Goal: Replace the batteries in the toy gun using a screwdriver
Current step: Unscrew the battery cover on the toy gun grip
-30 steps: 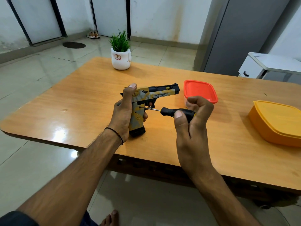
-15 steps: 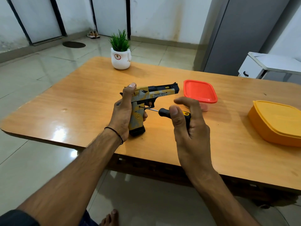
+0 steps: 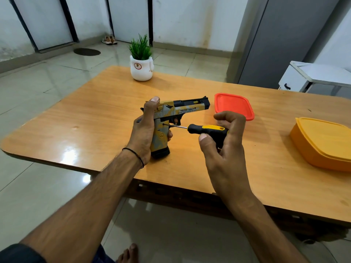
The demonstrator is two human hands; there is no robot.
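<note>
A yellow, grey and black toy gun (image 3: 182, 109) stands upright on its grip base on the wooden table (image 3: 95, 126), barrel pointing right. My left hand (image 3: 144, 130) wraps the back of the grip, thumb up by the slide. A screwdriver (image 3: 205, 129) with a black and yellow handle lies horizontal, its metal tip touching the grip's right side just below the trigger guard. My right hand (image 3: 226, 149) holds the handle's rear end between thumb and curled fingers. No batteries are visible.
A red-lidded container (image 3: 234, 105) sits right of the gun's muzzle. A closed orange box (image 3: 322, 141) is at the table's right edge. A white pot with a green plant (image 3: 141, 67) stands at the far side. My bare foot (image 3: 127, 253) shows below.
My right hand has rolled around the screwdriver handle, fingers opening then re-gripping, so more of the yellow handle shows. The gun and my left hand have stayed in place.
</note>
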